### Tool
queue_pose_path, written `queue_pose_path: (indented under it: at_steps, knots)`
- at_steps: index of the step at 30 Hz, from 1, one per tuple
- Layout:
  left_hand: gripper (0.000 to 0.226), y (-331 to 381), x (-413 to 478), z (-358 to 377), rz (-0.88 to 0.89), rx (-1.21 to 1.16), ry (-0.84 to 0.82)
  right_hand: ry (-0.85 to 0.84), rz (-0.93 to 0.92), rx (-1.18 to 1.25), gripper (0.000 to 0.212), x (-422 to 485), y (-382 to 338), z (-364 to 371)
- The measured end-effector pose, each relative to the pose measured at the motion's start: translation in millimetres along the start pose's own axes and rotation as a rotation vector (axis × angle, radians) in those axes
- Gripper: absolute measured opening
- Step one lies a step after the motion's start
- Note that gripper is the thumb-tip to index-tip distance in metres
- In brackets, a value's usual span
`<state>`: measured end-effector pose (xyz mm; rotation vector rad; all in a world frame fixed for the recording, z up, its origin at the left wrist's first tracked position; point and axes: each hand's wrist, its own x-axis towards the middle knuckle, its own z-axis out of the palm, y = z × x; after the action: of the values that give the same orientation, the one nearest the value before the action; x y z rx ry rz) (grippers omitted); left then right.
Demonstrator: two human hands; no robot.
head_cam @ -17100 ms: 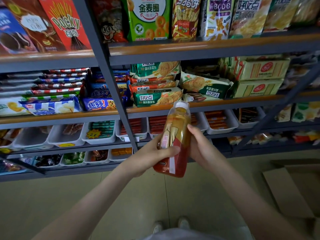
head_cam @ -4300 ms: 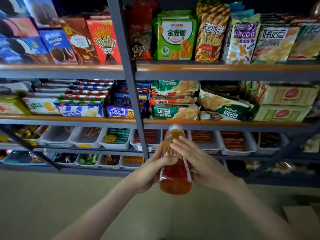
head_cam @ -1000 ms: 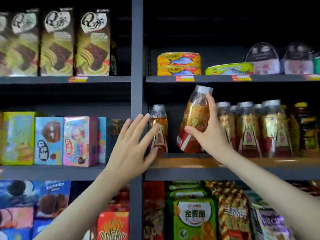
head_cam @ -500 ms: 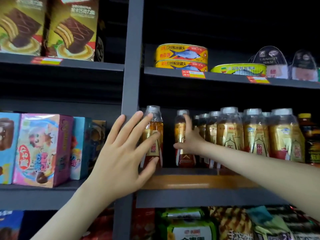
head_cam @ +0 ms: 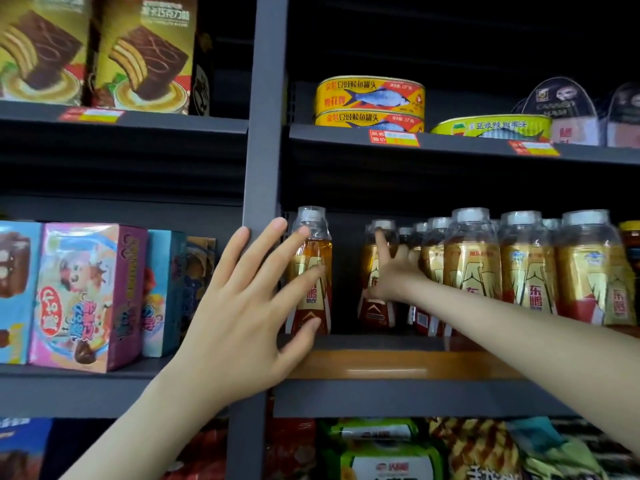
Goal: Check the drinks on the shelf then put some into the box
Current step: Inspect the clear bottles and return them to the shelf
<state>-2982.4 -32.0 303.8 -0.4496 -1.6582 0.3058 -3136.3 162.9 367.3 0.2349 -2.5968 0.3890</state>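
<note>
Drinks sit on the mid shelf (head_cam: 398, 365), right bay: clear plastic bottles with amber liquid, domed clear caps, glossy gold labels and dark red bases. The leftmost bottle (head_cam: 319, 252) stands upright on its own just right of the grey metal upright (head_cam: 261, 133). Left hand (head_cam: 242, 317): grip slack, fingers spread straight, two fingertips and the thumb lying against that bottle's front, the outer fingers over the upright. There's a dark gap, then the second bottle (head_cam: 372, 310), upright and set further back. Right hand (head_cam: 389, 277): one finger straight up along its neck, thumb across the label lower down, nothing curled round it as far as I can see; the other fingers are partly hidden. Right of that is a packed row of bottles (head_cam: 526, 271), several deep, touching. The shelf has a wood-tone front lip over a grey steel edge. One level up are oval yellow fish tins (head_cam: 369, 98), two stacked, with paper price tags on the shelf edge. The left bay holds glossy printed cardboard snack boxes (head_cam: 86, 296), with chocolate-cake cartons (head_cam: 145, 53) above. Crinkly foil snack bags (head_cam: 388, 455) are on the shelf below.
</note>
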Motion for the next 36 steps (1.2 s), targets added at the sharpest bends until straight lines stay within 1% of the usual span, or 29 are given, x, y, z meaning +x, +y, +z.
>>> queue_pose_path:
  at_steps: [1, 2, 4, 6, 8, 9, 11, 13, 15, 19, 23, 24, 27, 28, 29, 31, 33, 35, 36]
  knots:
    - [0.049, 0, 0, 0, -0.008, -0.004, 0.015, 0.063, -0.051, -0.072, 0.107, -4, -2, -5]
    - [0.049, 1, 0, 1, -0.024, -0.013, 0.036, 0.114, -0.113, -0.08, 0.099, -9, -6, -11]
    - [0.053, 2, -1, 2, -0.087, -0.046, 0.088, 0.155, -0.224, 0.079, 0.083, -21, -18, -19]
    - [0.059, 3, -3, 2, -0.187, -0.08, 0.121, 0.153, -0.335, 0.29, 0.079, -32, -35, -18]
    - [0.062, 4, -3, 2, -0.281, -0.104, 0.131, 0.102, -0.42, 0.414, 0.087, -41, -52, -13]
    - [0.064, 4, -3, 2, -0.307, -0.114, 0.127, 0.059, -0.435, 0.458, 0.094, -42, -59, -9]
    - [0.065, 4, -2, 1, -0.313, -0.116, 0.111, -0.021, -0.422, 0.524, 0.107, -42, -68, -4]
    - [0.066, 5, -2, 0, -0.298, -0.102, 0.097, -0.057, -0.401, 0.543, 0.115, -39, -74, -2]
    - [0.066, 5, -3, -1, -0.286, -0.087, 0.087, -0.06, -0.39, 0.564, 0.119, -37, -78, 0]
    - [0.064, 4, -5, -2, -0.281, -0.092, 0.071, -0.019, -0.374, 0.625, 0.118, -37, -77, 1]
    - [0.064, 4, -5, -3, -0.293, -0.094, 0.064, 0.096, -0.472, 0.583, 0.119, -47, -66, -5]
    - [0.064, 4, -5, -3, -0.294, -0.094, 0.065, 0.141, -0.505, 0.522, 0.118, -53, -62, -9]
    - [0.065, 5, -6, -1, -0.3, -0.086, 0.076, 0.299, -0.662, 0.218, 0.111, -74, -46, -30]
    - [0.065, 5, -6, -1, -0.304, -0.072, 0.077, 0.342, -0.713, 0.148, 0.107, -81, -39, -38]
    - [0.065, 6, -7, -1, -0.313, -0.057, 0.074, 0.385, -0.741, 0.127, 0.104, -90, -33, -47]
    - [0.065, 10, -7, -4, -0.345, -0.043, 0.067, 0.453, -0.738, 0.184, 0.101, -106, -22, -65]
    - [0.064, 22, -3, -12, -0.381, -0.092, 0.072, 0.498, -0.723, 0.265, 0.101, -127, -12, -82]
    - [0.067, 41, 1, -24, -0.391, -0.228, 0.071, 0.528, -0.722, 0.327, 0.102, -152, -2, -95]
    - [0.071, 54, 3, -33, -0.392, -0.333, 0.053, 0.519, -0.726, 0.362, 0.105, -167, 4, -99]
